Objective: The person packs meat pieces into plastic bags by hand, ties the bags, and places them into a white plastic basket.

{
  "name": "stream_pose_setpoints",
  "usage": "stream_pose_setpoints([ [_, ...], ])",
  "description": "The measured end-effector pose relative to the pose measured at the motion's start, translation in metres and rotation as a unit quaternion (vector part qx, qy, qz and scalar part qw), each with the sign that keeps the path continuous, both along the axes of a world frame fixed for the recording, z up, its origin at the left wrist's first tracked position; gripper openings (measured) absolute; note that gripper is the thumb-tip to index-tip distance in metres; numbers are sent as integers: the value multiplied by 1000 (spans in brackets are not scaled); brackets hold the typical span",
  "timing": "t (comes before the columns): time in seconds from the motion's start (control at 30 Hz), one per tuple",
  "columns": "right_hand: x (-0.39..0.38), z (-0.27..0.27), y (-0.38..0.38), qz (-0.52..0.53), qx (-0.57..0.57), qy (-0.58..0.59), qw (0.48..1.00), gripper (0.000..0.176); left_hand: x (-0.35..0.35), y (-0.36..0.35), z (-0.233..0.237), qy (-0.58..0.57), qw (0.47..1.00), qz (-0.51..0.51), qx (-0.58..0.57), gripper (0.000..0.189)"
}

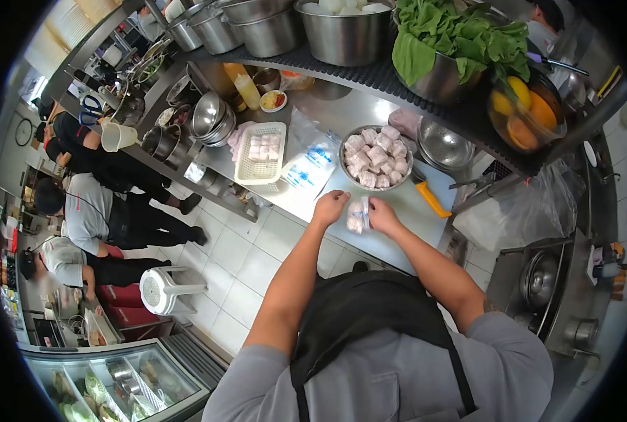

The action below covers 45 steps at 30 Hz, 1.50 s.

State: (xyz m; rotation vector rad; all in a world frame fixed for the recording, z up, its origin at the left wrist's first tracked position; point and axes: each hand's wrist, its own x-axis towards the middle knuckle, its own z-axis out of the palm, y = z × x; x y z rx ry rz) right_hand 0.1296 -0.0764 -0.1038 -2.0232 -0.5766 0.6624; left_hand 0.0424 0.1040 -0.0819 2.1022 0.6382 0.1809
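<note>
Between my two hands, over the light blue cutting board (399, 235), is a small clear plastic bag (358, 215) with pale pink pieces inside. My right hand (382, 213) pinches the bag's right edge. Just left of the bag, my left hand (332, 207) has its fingers pressed together; whatever they hold is too small to name. A metal bowl (345, 169) full of pale pink, wrapped-looking pieces (377, 156) sits beyond my hands. To its right lies a knife with an orange handle (433, 200). Printed plastic bags (312, 166) lie on the left.
A white basket (280, 131) with more pieces stands left on the metal counter. Stacked bowls (210, 116) are behind it. Overhead runs a shelf (370, 77) with pots and greens (454, 42). Several people work at far left, near a white stool (160, 290).
</note>
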Motion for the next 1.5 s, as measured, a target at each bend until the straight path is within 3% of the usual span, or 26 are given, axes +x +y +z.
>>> stream_pose_setpoints([
  [0.1,3,10,-3,49,5,-14,999,24,12,2,23,98,991,-53,-72,39],
  [0.27,7,35,-6,121,-15,-32,992,28,17,-1,24,23,986,-32,-163,30],
  [0.37,14,41,-8,126,-3,165,978,32,20,0,16,5,979,-12,-204,28],
  [0.43,14,53,-8,184,-25,63,981,32,21,-3,14,3,976,-11,-219,30],
  [0.57,16,50,-10,239,-48,-112,963,29,19,-6,21,45,997,30,-62,33],
  [0.63,12,59,-29,194,-11,-222,956,24,9,-2,23,30,997,65,18,34],
  [0.67,14,67,-35,171,8,-277,945,21,5,1,23,16,995,93,12,34],
  [0.8,39,127,-22,63,-34,-287,955,21,-26,8,15,-30,986,161,-37,33],
  [0.87,66,136,-3,45,-14,-371,927,23,-38,7,13,-48,983,168,-60,30],
  [0.97,115,131,24,109,61,-472,873,30,-61,2,31,-45,979,166,-111,25],
  [1.07,142,128,34,277,-85,-424,858,45,-103,0,55,-74,968,181,-156,21],
  [1.17,148,127,39,301,-128,-398,857,50,-148,4,59,-99,957,214,-169,21],
  [1.27,141,164,44,357,-268,-345,826,53,-182,4,69,-95,938,267,-201,19],
  [1.37,152,153,37,382,-174,-391,819,51,-197,4,75,-99,923,301,-217,18],
  [1.47,154,148,32,388,-168,-348,837,49,-195,1,83,-100,922,303,-219,18],
  [1.5,149,151,25,338,-124,-340,869,49,-191,0,87,-100,923,299,-220,17],
])
